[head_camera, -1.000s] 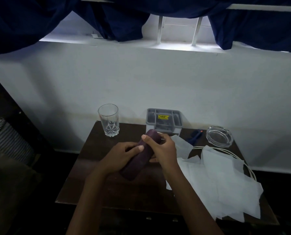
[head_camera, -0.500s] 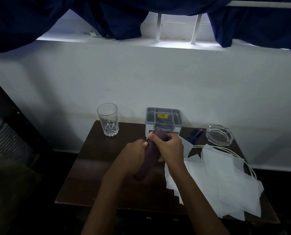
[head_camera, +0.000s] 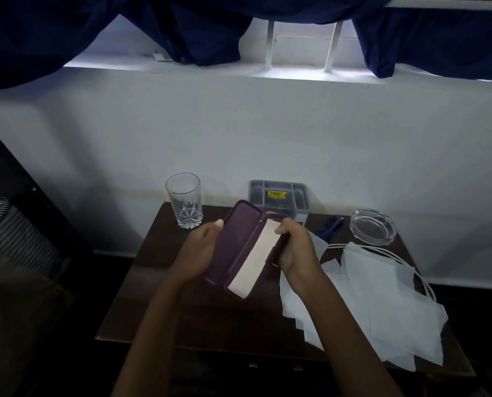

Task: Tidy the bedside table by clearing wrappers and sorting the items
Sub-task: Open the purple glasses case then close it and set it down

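A purple hinged case (head_camera: 239, 239) hangs open above the middle of the dark bedside table (head_camera: 159, 305). Its lid tilts to the left and a pale cloth (head_camera: 253, 259) lies in its lower half. My left hand (head_camera: 202, 250) holds the lid side, thumb on its edge. My right hand (head_camera: 293, 247) grips the lower half along its right rim. Several white tissue sheets (head_camera: 382, 305) lie spread over the right part of the table.
A drinking glass (head_camera: 185, 200) stands at the back left. A grey organiser (head_camera: 279, 196) sits at the back centre against the wall. At the back right are a glass ashtray (head_camera: 372, 226), a small blue object (head_camera: 332, 224) and a white cable (head_camera: 422, 282) under the tissues.
The purple case was closed and held in both hands; it now stands open, lid swung left, showing the pale cloth inside.
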Motion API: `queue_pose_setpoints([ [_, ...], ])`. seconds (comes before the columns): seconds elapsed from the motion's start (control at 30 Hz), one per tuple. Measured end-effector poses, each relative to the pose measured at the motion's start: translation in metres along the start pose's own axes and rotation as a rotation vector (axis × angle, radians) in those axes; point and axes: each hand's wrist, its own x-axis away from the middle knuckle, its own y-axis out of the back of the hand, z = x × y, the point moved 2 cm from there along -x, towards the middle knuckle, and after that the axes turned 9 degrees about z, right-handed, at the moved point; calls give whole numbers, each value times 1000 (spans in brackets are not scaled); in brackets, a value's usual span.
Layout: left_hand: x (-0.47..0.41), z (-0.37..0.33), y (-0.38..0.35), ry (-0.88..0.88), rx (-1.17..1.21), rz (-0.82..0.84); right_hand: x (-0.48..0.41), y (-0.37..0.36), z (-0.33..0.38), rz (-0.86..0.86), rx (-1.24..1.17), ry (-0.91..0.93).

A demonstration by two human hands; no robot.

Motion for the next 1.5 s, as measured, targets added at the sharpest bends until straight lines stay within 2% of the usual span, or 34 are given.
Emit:
queue_pose_setpoints([
  [0.07,2,2,10,28,32,-4,0,2,4,67,-14,-24],
  [0.2,4,11,21,35,-8,14,3,9,10,182,405,-75],
  [0.33,-3,37,23,25,-239,52,6,17,-1,311,828,-282],
  [0.43,-7,57,16,86,-383,104,5,17,-19,356,1050,-379],
  [0.63,-10,73,5,188,-431,101,-9,17,-50,324,1311,-517],
  [0.8,-10,78,6,230,-435,77,-9,16,-46,327,1325,-508],
  [0.87,-12,77,6,238,-438,72,-10,22,-27,244,1247,-357],
  [1.0,-15,72,4,241,-452,60,-21,70,16,-290,1101,13],
  [1.1,-15,66,1,234,-513,25,-29,103,31,-541,1174,122],
  [1.17,-17,58,1,204,-525,-32,-40,113,30,-581,1254,135],
  [1.23,-18,49,0,167,-487,-77,-53,118,23,-553,1439,125],
  [1.33,-18,39,1,118,-474,-151,-65,120,9,-533,1639,-8],
  [1.4,-16,36,3,95,-454,-207,-68,122,8,-586,1602,-2],
  [1.5,-14,36,7,48,-393,-273,-69,122,16,-640,1436,158],
])
